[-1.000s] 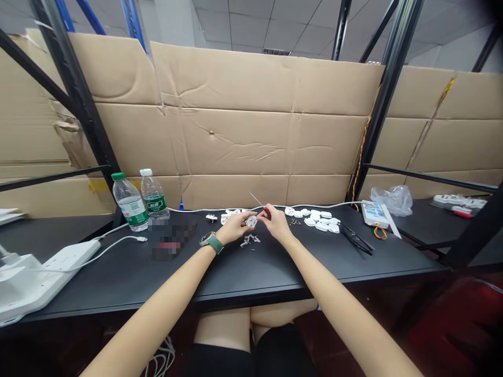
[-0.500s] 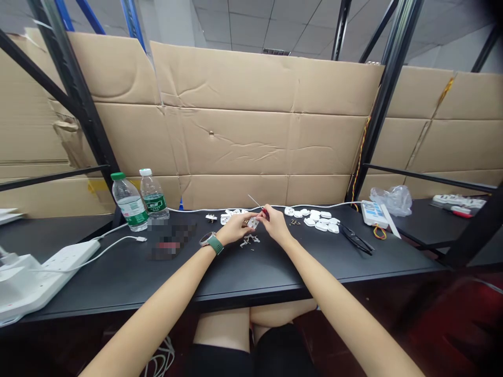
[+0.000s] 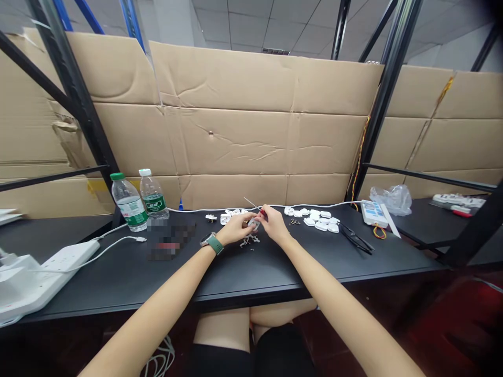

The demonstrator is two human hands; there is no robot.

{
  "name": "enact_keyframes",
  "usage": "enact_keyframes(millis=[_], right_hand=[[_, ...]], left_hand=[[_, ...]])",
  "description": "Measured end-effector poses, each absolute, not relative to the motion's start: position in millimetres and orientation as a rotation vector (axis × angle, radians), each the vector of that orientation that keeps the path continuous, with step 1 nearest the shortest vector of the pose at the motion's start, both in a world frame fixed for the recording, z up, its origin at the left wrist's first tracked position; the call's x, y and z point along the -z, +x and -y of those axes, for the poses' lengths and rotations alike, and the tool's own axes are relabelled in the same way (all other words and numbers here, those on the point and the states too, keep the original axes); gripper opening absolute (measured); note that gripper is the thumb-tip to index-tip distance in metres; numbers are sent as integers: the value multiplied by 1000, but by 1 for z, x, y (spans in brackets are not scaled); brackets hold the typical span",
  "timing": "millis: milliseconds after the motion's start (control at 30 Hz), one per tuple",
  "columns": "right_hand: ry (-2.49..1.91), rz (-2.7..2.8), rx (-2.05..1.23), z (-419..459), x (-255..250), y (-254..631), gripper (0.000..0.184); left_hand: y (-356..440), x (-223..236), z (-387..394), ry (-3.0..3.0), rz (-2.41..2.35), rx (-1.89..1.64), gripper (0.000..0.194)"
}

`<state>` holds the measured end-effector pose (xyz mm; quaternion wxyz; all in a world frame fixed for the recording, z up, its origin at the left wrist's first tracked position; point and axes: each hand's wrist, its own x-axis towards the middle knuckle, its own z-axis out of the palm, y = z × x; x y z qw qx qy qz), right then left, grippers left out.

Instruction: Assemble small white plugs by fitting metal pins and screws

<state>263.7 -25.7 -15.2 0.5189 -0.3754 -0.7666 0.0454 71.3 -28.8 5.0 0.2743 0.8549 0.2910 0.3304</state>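
Pinched in the fingers of my left hand (image 3: 236,229) is a small white plastic plug part (image 3: 253,224). My right hand (image 3: 274,224) closes on a screwdriver (image 3: 261,211) with a red handle, its thin shaft pointing up and left, away from the part. The fingertips of both hands meet at the part. Just below them lie several small pale pieces (image 3: 250,240). Behind my left hand sit white plug parts (image 3: 226,218) and a piece with metal prongs (image 3: 211,217). Several white covers (image 3: 321,226) and a few small brass-coloured pieces (image 3: 294,222) lie right of my right hand.
Black-handled pliers (image 3: 356,240) and a white device (image 3: 373,213) with coloured wires are at the right. Two water bottles (image 3: 131,207), a blurred dark item (image 3: 168,243) and a white power strip (image 3: 58,269) occupy the left. Cardboard (image 3: 236,136) walls the table's back.
The screwdriver has shifted slightly left, its shaft lying a little flatter. My right hand moved a touch left with it, and the plug part has tilted slightly in my left hand.
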Motion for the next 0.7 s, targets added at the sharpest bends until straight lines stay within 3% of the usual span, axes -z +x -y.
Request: enact_keyframes(millis=[400,700], right_hand=[[-865,1785,-143,28,13,263,27],[-875,1861,-38,31,13,262,20]], left_hand=[[71,-3,29,2104,-736,-912,33],[72,-4,31,1963,-752,-907,40]])
